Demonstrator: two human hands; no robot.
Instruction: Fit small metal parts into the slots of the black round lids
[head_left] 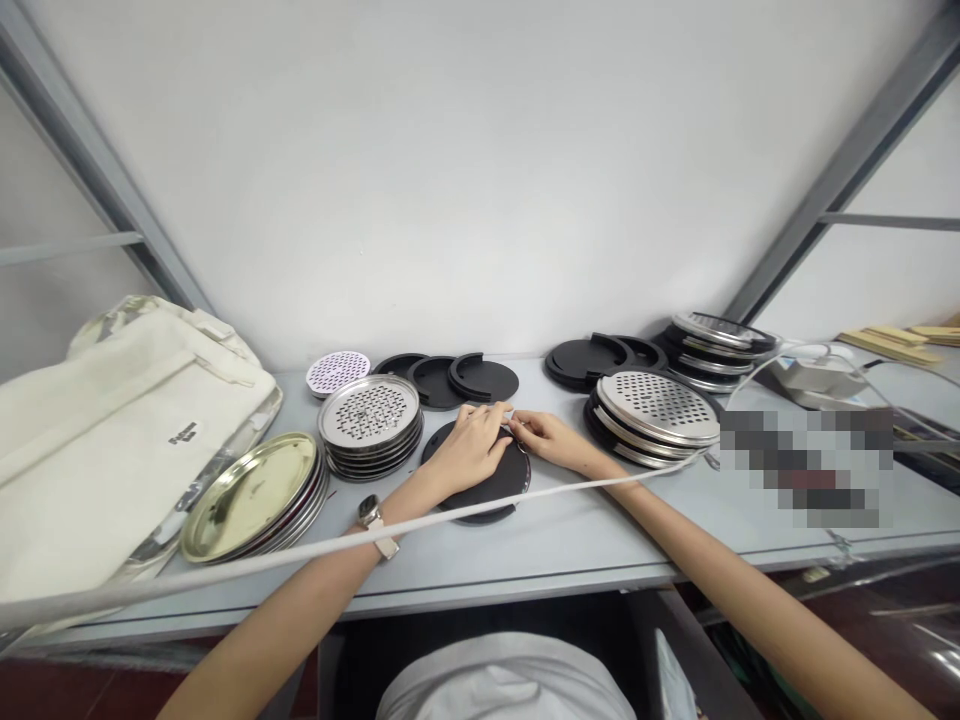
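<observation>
A black round disc lies on the table in front of me, with part of a thin shiny rim showing at its right side. My left hand, with a watch on its wrist, reaches across the disc; its fingers are bent and closed at the far right edge. From the right, my right hand pinches the same edge, thumb and forefinger together. The two hands nearly meet there, and the fingertips partly hide what lies between them.
Left stand perforated metal discs, gold-coloured lids and a cream bag. Black discs lie behind my hands. Rightward is another perforated stack. A white cable crosses in front, over my forearms.
</observation>
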